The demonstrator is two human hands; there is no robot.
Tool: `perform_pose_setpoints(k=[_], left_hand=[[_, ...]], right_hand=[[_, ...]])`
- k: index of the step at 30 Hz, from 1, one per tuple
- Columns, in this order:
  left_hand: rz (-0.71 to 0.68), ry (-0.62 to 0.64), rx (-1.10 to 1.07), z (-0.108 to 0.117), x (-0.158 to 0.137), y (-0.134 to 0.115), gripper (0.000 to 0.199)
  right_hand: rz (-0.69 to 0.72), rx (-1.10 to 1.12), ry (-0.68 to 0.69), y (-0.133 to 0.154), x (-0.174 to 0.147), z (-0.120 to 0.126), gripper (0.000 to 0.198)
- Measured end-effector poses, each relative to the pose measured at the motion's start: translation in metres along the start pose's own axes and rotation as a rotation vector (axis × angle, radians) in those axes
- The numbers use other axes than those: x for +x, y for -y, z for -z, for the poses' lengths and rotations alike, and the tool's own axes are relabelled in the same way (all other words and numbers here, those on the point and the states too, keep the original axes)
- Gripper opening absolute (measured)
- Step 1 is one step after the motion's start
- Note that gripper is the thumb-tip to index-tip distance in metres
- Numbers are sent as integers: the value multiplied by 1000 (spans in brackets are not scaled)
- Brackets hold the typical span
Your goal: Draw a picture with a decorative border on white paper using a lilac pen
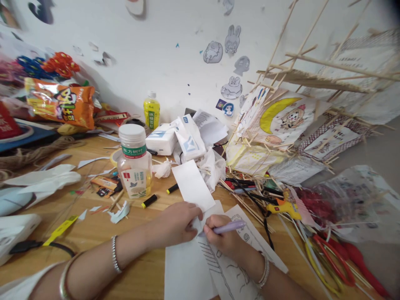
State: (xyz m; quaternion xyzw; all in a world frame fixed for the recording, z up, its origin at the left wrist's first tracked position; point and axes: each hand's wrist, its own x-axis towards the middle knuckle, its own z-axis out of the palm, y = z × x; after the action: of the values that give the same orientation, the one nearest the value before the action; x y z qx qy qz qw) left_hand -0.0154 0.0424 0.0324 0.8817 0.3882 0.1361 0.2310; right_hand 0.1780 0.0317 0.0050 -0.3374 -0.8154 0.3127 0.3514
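My right hand [218,234] is closed around a light purple pen [229,226], its tip down at the paper beside my left fingers. With curled fingers, my left hand [184,223] grips the lower end of a blank white paper strip [192,183]. Beneath both hands lie white sheets [183,266]; one shows dark slanted lines. A sheet with line drawings [239,275] is partly hidden under my right wrist. The exact spot where the pen meets the paper is hard to make out.
A clear bottle with a white cap [133,162] stands left of centre, near black marker caps [149,201]. Tissue packs [190,137] lie behind. Scissors [333,260] and a yellow glue gun [284,207] are at right, below a stick frame with drawings [281,118].
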Motion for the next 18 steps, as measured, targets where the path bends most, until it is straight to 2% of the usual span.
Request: perform_pose_setpoints(k=[4,8,13,18], left_hand=[[2,-1,3,1,0,-1,27],[-10,0,5,-1,0,1,28],[-20,-5,15,-4,1,4,29],[-26,-4,20,-4,1,4,28]], right_hand=[[20,-2,20,-2,0,-1,30],[-2,-39,-43,-4,-1,-1,29],[13,-7,7,-4,-1,-1,30],[-29,-28,-38,-4,0,-1,29]])
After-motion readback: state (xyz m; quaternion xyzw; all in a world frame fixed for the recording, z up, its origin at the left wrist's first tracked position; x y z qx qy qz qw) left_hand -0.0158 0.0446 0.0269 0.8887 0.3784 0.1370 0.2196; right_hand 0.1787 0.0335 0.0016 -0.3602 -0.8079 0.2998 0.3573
